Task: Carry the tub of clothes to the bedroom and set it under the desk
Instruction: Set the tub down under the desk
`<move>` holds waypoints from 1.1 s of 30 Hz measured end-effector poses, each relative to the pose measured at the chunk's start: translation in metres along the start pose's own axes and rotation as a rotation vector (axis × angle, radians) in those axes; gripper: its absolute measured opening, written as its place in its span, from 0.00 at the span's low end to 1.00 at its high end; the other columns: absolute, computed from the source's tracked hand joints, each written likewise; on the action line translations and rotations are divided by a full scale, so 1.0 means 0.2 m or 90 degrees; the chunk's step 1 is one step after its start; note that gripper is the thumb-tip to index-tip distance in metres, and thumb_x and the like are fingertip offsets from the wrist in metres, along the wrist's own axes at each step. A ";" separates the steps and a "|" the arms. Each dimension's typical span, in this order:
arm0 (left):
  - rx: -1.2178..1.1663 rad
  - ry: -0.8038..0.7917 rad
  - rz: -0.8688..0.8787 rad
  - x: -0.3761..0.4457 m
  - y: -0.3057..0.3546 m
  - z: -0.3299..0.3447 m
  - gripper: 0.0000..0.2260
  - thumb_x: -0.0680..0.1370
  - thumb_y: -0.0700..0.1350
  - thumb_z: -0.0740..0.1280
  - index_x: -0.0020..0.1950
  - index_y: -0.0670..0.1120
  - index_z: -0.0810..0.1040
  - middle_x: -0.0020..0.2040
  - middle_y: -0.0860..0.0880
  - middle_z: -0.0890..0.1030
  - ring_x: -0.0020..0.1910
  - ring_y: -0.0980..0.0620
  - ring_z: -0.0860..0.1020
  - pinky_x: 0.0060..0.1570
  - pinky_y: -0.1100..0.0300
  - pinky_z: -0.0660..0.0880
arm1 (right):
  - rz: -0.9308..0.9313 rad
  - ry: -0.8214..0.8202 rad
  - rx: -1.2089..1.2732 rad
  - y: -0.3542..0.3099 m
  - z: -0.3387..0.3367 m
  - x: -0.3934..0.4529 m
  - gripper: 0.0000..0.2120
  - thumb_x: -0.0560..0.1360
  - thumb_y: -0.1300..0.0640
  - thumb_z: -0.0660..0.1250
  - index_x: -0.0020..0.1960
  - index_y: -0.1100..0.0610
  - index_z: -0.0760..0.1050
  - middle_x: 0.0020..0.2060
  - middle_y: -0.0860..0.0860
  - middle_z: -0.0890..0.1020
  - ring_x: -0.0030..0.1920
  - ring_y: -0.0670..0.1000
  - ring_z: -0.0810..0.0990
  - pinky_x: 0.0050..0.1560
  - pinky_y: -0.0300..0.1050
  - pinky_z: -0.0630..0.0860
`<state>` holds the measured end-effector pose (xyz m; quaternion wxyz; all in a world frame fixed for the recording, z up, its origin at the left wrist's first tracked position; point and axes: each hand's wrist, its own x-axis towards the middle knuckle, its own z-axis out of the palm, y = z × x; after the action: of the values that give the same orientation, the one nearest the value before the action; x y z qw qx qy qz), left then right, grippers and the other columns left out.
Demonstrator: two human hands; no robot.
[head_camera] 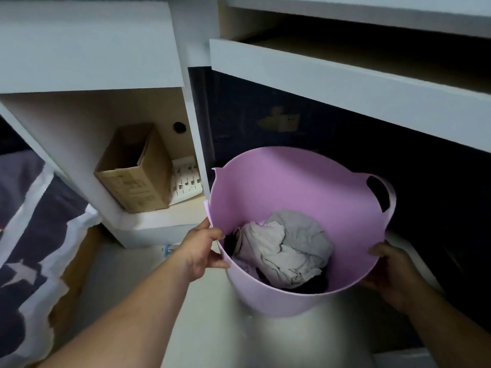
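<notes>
The left hand [202, 251] pinches the rim of the pink tub [279, 181] at lower middle, and the right hand [388, 272] presses its outer side. The dark gap under the desk [345, 83] lies just behind.

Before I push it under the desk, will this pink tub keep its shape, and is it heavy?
The pink tub probably flexes: its rim bends out of round where the left hand pinches it. It is likely light, since the clothes cover only the bottom. With such a low load, tipping seems unlikely.
</notes>
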<state>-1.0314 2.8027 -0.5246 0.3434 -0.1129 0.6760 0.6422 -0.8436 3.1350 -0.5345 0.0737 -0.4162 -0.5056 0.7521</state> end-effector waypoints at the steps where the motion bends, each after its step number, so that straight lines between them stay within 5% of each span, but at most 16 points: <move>1: -0.001 0.000 0.004 0.02 -0.01 0.01 0.28 0.77 0.36 0.61 0.77 0.52 0.73 0.70 0.39 0.78 0.56 0.23 0.82 0.51 0.33 0.83 | -0.002 -0.006 -0.010 0.00 0.00 0.02 0.14 0.69 0.61 0.62 0.54 0.55 0.78 0.37 0.57 0.86 0.39 0.62 0.84 0.39 0.55 0.82; 8: -0.019 0.015 0.023 0.12 -0.05 0.03 0.27 0.77 0.36 0.60 0.75 0.53 0.74 0.68 0.38 0.79 0.55 0.24 0.83 0.51 0.33 0.83 | -0.017 -0.025 -0.024 -0.02 0.01 0.18 0.17 0.69 0.61 0.63 0.56 0.54 0.78 0.33 0.54 0.87 0.31 0.58 0.86 0.32 0.54 0.83; 19: -0.026 0.042 0.044 0.16 -0.10 0.02 0.26 0.77 0.36 0.60 0.73 0.53 0.75 0.60 0.38 0.83 0.52 0.28 0.84 0.41 0.44 0.85 | -0.038 -0.034 -0.028 0.03 0.01 0.27 0.18 0.71 0.61 0.63 0.56 0.47 0.80 0.39 0.54 0.87 0.39 0.60 0.84 0.34 0.53 0.84; 25: -0.047 0.041 0.036 0.17 -0.12 0.02 0.27 0.77 0.40 0.63 0.75 0.57 0.74 0.62 0.42 0.84 0.59 0.28 0.81 0.42 0.46 0.85 | -0.036 -0.036 -0.019 0.08 0.00 0.23 0.16 0.75 0.59 0.65 0.59 0.47 0.80 0.50 0.57 0.85 0.47 0.63 0.83 0.48 0.62 0.84; 29: -0.082 0.043 0.026 0.14 -0.15 0.04 0.17 0.78 0.44 0.65 0.64 0.58 0.82 0.60 0.47 0.82 0.59 0.31 0.81 0.38 0.49 0.84 | -0.018 -0.037 0.002 0.12 0.00 0.21 0.19 0.75 0.57 0.66 0.65 0.49 0.78 0.52 0.58 0.85 0.49 0.63 0.82 0.61 0.71 0.76; 33: -0.107 -0.001 -0.009 0.11 -0.21 0.06 0.12 0.79 0.48 0.66 0.61 0.58 0.82 0.64 0.49 0.78 0.56 0.32 0.80 0.38 0.50 0.84 | -0.013 -0.044 0.017 0.15 0.03 0.18 0.29 0.68 0.55 0.68 0.69 0.51 0.76 0.49 0.56 0.86 0.44 0.61 0.82 0.46 0.57 0.80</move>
<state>-1.0187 2.8140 -0.5704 0.3378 -0.1456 0.6184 0.6945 -0.8616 3.1352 -0.5784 0.0697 -0.3838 -0.5023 0.7717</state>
